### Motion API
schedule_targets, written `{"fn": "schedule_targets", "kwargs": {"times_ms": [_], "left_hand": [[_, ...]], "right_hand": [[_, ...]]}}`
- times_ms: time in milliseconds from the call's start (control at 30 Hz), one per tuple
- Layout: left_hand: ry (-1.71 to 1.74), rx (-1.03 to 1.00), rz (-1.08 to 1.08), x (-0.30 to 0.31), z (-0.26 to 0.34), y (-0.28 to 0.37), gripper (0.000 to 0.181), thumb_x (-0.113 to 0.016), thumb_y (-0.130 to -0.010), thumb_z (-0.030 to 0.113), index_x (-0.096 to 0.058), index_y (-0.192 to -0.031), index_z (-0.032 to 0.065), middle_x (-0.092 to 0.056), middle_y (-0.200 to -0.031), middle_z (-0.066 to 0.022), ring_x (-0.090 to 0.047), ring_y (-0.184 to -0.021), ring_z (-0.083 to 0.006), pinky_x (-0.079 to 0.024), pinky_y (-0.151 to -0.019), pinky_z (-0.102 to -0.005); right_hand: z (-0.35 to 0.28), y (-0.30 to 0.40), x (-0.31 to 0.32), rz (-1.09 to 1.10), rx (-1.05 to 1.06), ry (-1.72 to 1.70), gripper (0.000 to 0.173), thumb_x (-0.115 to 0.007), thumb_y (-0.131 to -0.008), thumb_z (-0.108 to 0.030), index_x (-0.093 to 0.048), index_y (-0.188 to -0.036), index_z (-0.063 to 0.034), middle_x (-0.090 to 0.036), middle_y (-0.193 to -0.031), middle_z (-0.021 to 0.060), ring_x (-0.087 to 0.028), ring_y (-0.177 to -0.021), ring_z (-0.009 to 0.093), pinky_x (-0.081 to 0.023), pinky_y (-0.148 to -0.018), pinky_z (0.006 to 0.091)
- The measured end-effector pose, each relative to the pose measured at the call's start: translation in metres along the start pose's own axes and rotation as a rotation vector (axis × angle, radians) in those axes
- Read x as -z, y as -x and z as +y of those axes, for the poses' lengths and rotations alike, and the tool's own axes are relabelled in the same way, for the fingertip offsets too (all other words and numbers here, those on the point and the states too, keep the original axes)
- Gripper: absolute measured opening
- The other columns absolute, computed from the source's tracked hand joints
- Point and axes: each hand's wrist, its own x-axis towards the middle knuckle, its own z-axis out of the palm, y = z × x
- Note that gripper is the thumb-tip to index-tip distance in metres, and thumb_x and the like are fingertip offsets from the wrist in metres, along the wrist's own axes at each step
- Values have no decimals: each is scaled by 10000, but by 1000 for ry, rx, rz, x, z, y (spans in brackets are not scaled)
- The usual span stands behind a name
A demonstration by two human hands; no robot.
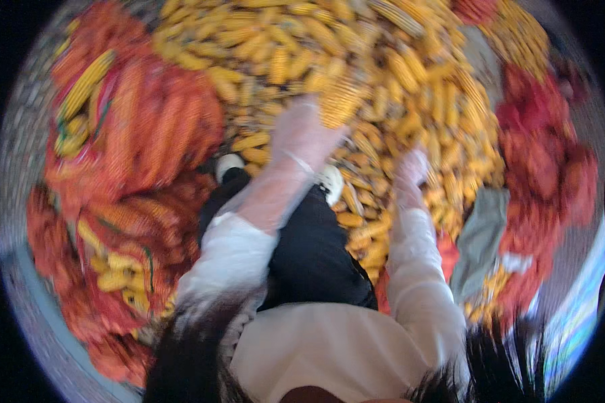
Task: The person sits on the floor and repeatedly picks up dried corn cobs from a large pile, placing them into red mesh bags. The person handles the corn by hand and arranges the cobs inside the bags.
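Observation:
My left hand [305, 128], blurred by motion, grips a yellow corn cob [342, 101] above the heap in front of me. Its fingers are mostly hidden on the far side, so I cannot tell if it holds more than one cob. Lower and to the right, my right hand [412, 169] reaches down to the heap of husked corn cobs [368, 143]. Cobs lie right at its fingertips; blur hides whether it grasps any. My shoes, one of them a white shoe [331, 185], stand at the heap's near edge.
On the left bulges a red mesh sack [166, 121] full of cobs; another filled mesh sack [151, 221] lies nearer. Red mesh sacks [532, 166] line the right side. A grey-green cloth [481, 237] lies between them and my right arm.

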Motion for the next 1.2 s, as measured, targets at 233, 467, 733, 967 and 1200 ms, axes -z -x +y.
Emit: {"fn": "schedule_targets", "kwargs": {"times_ms": [233, 467, 733, 967, 1200], "left_hand": [[104, 74, -43, 19, -1, 9, 528, -826, -790, 350, -661, -1168, 21, -738, -988, -226, -725, -967, -418, -572, -865, -502], [192, 96, 57, 3, -7, 11, 586, -815, -807, 293, -633, -1282, 0, -738, -1076, -216, -704, -1029, -416, -569, -904, -497], [1018, 323, 81, 51, -6, 25, 567, -792, -861, 284, -580, -1247, -73, -683, -976, -190, -692, -840, -275, -594, -734, -400], [1850, 157, 88, 136, -22, 90, 322, -710, -963, 252, -615, -1143, 1, -661, -889, -83, -669, -763, -218, -591, -677, -403], [1835, 145, 502, 253, -83, 237, 401, -688, -1012, 319, -627, -1264, 13, -721, -1111, -144, -720, -978, -280, -606, -885, -456]], "right_hand": [[-9, -14, 11, -189, 110, 323, 826, -613, -1013, -333, -196, -1661, -33, -728, -1254, 150, -736, -1048, 290, -603, -864, 420], [-24, -13, 11, -92, 103, 85, 807, -613, -1003, -334, -233, -1654, -46, -702, -1277, 151, -712, -1056, 284, -592, -873, 409], [-38, 75, 12, -169, 119, -590, 786, -612, -992, -336, -274, -1646, -61, -673, -1303, 151, -684, -1064, 278, -579, -882, 396], [-1, 123, 63, -246, 53, -1068, 769, -612, -982, -338, -310, -1639, -74, -647, -1325, 151, -660, -1072, 273, -568, -891, 384], [-23, 153, 140, -308, 164, -1315, 754, -611, -972, -339, -346, -1632, -88, -621, -1348, 152, -636, -1079, 267, -556, -899, 373]]}}
